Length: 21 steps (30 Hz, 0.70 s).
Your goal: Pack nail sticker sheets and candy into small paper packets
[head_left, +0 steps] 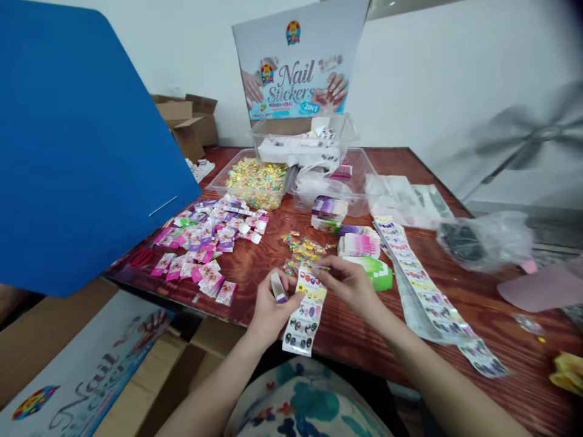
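Note:
My left hand (273, 303) holds a small purple-and-white box (279, 287), its end showing hollow. The same thumb presses on a strip of nail stickers (304, 312) that hangs down over the table edge. At the strip's top, my right hand (344, 282) pinches it between thumb and fingers. Just beyond my hands lie several small candy packets (306, 247) with yellow and coloured pieces. Stacks of flat boxes stand by my right hand: purple (328, 209), pink (359, 244) and green (378, 273).
Filled small boxes (209, 230) are heaped at left. Behind are a clear tub of candy packets (257, 179) and a display carton (300, 67). Long sticker strips (421, 282) lie at right, near a plastic bag (487, 240). A blue panel (82, 145) rises on the left.

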Each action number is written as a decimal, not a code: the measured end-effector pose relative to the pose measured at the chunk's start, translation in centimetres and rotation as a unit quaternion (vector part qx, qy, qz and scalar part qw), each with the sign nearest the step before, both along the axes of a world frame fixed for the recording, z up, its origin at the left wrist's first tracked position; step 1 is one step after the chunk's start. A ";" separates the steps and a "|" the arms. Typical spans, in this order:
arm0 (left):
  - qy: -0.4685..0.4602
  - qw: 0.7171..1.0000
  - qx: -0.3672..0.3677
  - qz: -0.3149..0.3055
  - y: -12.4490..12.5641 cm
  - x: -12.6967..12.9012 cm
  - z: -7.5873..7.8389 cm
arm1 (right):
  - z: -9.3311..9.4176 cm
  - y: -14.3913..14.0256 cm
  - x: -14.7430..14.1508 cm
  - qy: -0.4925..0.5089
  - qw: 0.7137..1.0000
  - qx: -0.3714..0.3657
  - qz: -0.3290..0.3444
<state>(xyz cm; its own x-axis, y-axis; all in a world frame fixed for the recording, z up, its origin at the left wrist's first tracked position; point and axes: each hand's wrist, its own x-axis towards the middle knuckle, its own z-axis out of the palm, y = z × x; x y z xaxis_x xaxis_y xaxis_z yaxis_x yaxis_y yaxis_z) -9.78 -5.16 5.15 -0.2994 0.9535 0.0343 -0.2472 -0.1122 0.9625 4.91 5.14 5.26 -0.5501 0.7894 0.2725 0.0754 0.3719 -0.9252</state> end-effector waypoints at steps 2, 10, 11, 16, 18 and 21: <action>0.013 1.000 -0.008 0.018 -0.5 -1.2 -0.3 | -0.3 -0.6 -0.7 -0.020 0.997 0.054 0.042; 0.057 0.996 -0.048 0.053 -0.6 -4.0 -1.6 | -2.2 -2.4 -2.8 -0.028 0.996 0.039 0.074; 0.047 0.996 -0.061 0.051 -0.6 -4.0 -1.9 | -2.7 -2.4 -3.0 -0.018 0.999 0.024 0.040; -0.094 0.987 -0.124 0.049 -0.8 -4.0 -3.1 | -3.4 -2.1 -2.8 0.008 0.999 0.039 0.028; -0.142 0.979 -0.139 0.048 -0.9 -4.3 -3.0 | -3.1 -2.0 -2.2 -0.010 0.992 0.081 0.100; -0.185 0.969 -0.161 0.020 -0.8 -5.1 -2.7 | -2.9 -2.0 -1.6 -0.049 0.966 0.156 0.201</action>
